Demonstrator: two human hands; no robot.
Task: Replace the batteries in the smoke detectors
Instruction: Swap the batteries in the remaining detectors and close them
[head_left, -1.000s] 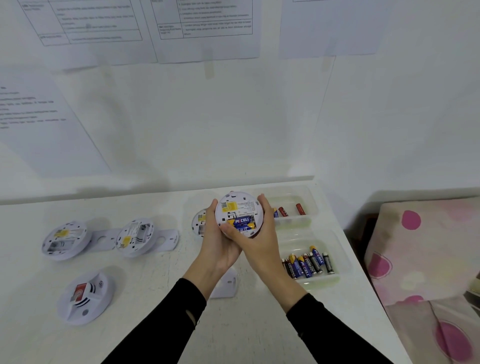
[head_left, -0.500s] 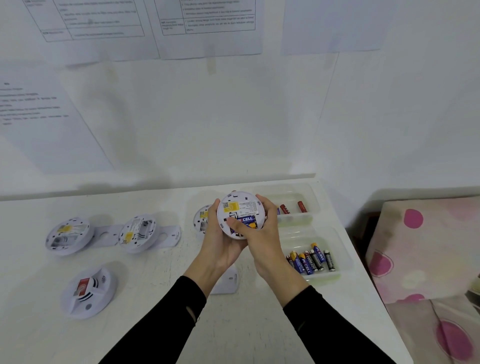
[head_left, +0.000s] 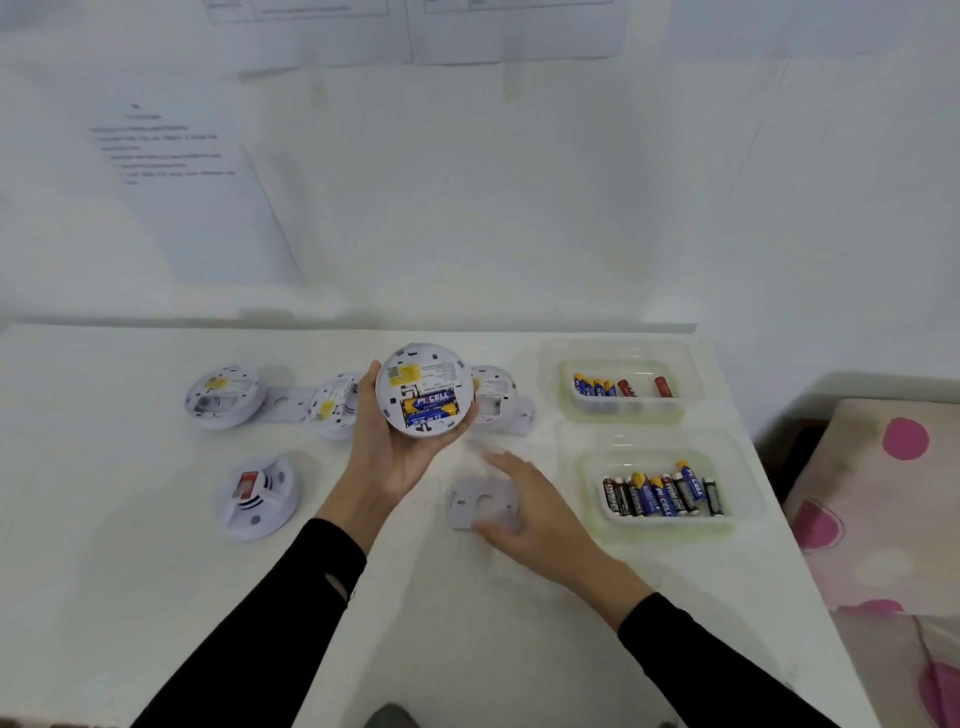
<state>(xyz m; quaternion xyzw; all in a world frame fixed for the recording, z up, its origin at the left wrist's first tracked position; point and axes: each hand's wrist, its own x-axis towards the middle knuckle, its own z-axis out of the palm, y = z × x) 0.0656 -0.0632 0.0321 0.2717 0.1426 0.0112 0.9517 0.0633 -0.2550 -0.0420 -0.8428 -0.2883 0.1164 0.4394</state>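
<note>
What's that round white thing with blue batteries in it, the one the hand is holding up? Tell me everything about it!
The round white plastic smoke detector is held above the white table with its back facing the camera. Its open slot holds blue and yellow batteries lying side by side, with a yellow sticker and small print above them. No back plate covers it. The left hand cups it from below, thumb on its left rim, fingertips curled round its right.

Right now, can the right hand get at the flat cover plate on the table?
Probably yes: the open right hand hovers at the cover plate with nothing between them; the left hand holds the detector away from it.
</note>
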